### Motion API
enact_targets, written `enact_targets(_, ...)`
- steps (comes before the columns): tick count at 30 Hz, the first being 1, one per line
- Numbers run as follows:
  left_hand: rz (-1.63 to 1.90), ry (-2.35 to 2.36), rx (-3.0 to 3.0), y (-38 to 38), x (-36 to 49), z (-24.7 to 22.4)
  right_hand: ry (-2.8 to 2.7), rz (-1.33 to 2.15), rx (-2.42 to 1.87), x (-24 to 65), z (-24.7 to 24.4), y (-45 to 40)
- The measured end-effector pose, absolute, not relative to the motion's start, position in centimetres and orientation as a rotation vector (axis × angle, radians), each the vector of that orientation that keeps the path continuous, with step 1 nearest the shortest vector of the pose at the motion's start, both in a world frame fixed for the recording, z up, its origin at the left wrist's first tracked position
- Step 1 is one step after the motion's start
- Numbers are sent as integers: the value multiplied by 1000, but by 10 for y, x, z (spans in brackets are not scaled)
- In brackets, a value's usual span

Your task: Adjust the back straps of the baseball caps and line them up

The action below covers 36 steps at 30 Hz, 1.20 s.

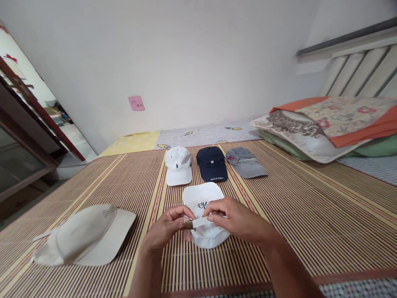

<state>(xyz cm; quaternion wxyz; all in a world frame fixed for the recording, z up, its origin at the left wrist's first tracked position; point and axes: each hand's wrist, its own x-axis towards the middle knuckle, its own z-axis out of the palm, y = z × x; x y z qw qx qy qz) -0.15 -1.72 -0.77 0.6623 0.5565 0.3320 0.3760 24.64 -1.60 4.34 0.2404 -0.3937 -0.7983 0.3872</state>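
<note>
A white baseball cap (pixel 211 239) with dark letters on its front lies before me, its brim pointing away. Both hands pinch its white back strap (pixel 200 222), which stretches between them. My left hand (pixel 169 225) is closed on the strap's end at a brownish metal buckle (pixel 189 224). With thumb and forefinger, my right hand (pixel 235 217) grips the strap's other side and covers part of the cap's crown.
Beyond stand a white cap (pixel 178 163), a navy cap (pixel 212 162) and a grey cap (pixel 245 161) in a row. A beige cap (pixel 83 236) lies at left on the striped mat (pixel 310 223). Pillows (pixel 313 132) are stacked at right; a pink note (pixel 136 103) is on the wall.
</note>
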Motion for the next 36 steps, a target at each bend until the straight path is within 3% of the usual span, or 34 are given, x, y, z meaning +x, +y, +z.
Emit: enact_targets(36,811,740,1277,-14,4,-14,-2090,1119,-1132,248,42,-13)
